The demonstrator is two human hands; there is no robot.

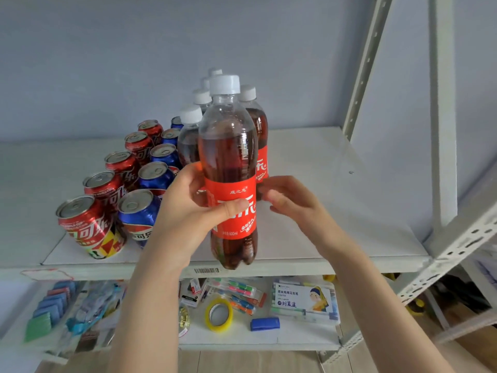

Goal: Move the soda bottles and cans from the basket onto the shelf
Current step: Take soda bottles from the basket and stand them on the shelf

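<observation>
My left hand grips a cola bottle with a red label and white cap, held upright at the shelf's front edge. The thumb lies across the label. My right hand is just right of the bottle, fingers loosely curled, fingertips near or touching the label; it holds nothing. Behind stand several more cola bottles on the white shelf. To the left run a row of red cans and a row of blue cans. The basket is out of view.
A grey metal upright and a slanted brace frame the shelf's right side. The lower shelf holds stationery: a yellow tape roll, marker packs, a blue eraser. Bare shelf surface lies right of the bottles.
</observation>
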